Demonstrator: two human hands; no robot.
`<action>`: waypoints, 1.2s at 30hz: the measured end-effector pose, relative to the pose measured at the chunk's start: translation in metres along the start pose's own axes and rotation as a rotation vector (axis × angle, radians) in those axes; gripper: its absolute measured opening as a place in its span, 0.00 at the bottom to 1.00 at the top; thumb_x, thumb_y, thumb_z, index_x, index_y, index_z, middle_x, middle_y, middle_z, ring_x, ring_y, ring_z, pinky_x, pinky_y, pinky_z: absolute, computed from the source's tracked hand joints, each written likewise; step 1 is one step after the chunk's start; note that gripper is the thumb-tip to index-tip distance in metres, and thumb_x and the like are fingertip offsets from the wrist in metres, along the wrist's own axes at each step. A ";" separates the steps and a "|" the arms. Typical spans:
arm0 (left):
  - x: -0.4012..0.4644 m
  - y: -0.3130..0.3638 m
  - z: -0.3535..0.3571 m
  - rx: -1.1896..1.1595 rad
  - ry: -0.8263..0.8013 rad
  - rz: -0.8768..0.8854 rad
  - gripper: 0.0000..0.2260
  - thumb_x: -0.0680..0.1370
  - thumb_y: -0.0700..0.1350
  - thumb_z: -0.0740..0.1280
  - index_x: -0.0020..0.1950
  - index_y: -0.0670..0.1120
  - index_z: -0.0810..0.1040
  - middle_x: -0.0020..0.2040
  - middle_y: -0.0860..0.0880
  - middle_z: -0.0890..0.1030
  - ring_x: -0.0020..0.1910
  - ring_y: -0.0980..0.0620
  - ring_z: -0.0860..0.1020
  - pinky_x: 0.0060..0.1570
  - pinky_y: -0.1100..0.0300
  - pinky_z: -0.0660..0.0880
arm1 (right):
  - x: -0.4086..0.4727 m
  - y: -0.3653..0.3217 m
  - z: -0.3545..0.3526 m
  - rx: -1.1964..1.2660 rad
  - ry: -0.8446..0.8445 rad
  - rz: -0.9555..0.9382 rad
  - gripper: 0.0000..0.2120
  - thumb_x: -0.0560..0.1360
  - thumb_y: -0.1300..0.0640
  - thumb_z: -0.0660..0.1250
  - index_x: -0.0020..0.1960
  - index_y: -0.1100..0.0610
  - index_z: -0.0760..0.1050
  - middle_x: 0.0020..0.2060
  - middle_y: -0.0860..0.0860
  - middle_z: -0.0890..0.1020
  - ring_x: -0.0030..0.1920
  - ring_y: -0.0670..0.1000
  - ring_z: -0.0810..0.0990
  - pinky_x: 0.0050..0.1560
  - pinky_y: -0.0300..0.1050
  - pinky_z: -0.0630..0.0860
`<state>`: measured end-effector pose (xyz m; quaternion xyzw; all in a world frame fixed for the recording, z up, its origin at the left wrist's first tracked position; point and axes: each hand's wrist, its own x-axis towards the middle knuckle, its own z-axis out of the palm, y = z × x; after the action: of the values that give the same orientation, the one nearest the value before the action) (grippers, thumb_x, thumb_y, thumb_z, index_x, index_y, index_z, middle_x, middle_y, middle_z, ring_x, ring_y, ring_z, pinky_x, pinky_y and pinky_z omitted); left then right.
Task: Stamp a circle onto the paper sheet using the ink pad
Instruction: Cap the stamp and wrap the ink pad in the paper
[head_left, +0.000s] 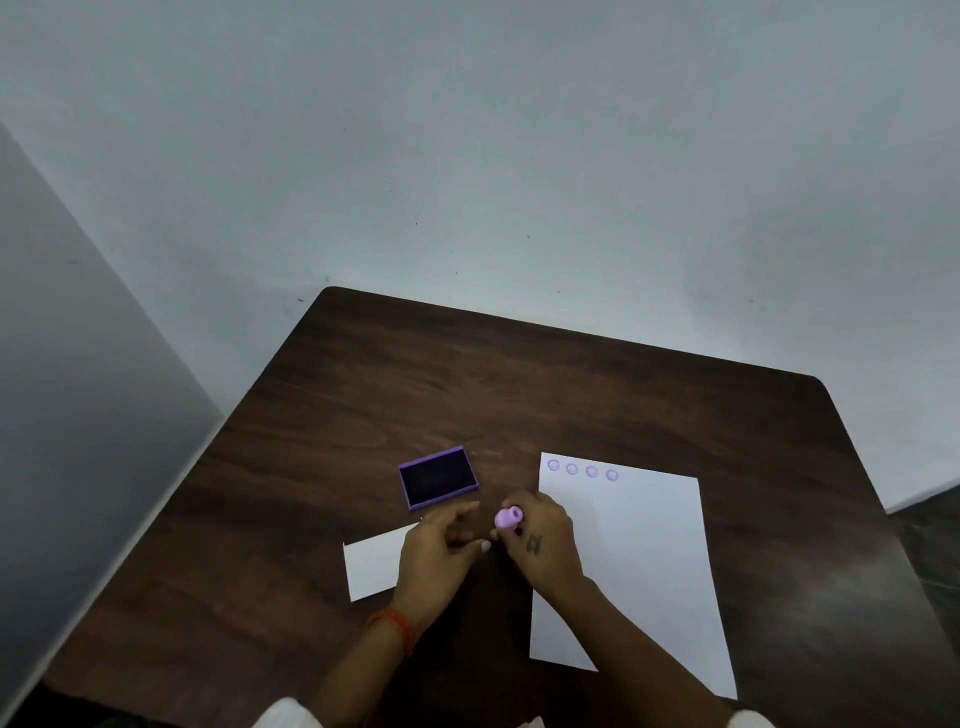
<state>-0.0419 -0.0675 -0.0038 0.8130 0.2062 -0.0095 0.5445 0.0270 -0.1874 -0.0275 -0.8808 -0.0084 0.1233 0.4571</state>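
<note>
A purple ink pad (439, 477) lies open on the dark wooden table (571, 384), its dark inked face up. To its right lies a white paper sheet (639, 561) with several faint purple circle stamps (582, 470) in a row along its top edge. My right hand (540, 540) is shut on a small pink stamp (509, 517), held between the pad and the sheet's left edge, just above the table. My left hand (441, 540) rests close beside it, fingers loosely curled and near the stamp; whether it touches the stamp is unclear.
A smaller white piece of paper (371, 569) lies under my left hand at the lower left. A pale wall stands behind the table's far edge, and a grey panel runs along the left side.
</note>
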 end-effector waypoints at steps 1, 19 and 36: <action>0.000 -0.001 -0.001 0.004 0.005 -0.003 0.22 0.70 0.40 0.73 0.63 0.49 0.74 0.60 0.48 0.80 0.51 0.57 0.78 0.53 0.65 0.73 | 0.001 0.002 0.001 -0.010 -0.020 0.019 0.14 0.75 0.51 0.60 0.36 0.57 0.75 0.34 0.52 0.79 0.31 0.44 0.73 0.34 0.33 0.68; -0.022 -0.032 -0.057 0.202 0.515 -0.216 0.18 0.74 0.41 0.69 0.62 0.48 0.74 0.65 0.44 0.74 0.65 0.44 0.69 0.63 0.48 0.69 | -0.029 -0.039 0.031 -0.176 -0.267 -0.176 0.15 0.71 0.55 0.71 0.57 0.53 0.76 0.56 0.50 0.80 0.56 0.49 0.79 0.60 0.32 0.67; -0.028 -0.029 -0.047 0.040 0.368 -0.431 0.22 0.75 0.41 0.67 0.68 0.42 0.69 0.66 0.39 0.69 0.63 0.41 0.71 0.67 0.48 0.69 | -0.032 -0.042 0.050 -0.183 -0.285 -0.102 0.19 0.72 0.57 0.70 0.63 0.54 0.74 0.63 0.52 0.77 0.61 0.51 0.76 0.62 0.41 0.72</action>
<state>-0.0876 -0.0258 -0.0032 0.7489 0.4695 0.0184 0.4673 -0.0112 -0.1273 -0.0142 -0.8908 -0.1290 0.2220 0.3750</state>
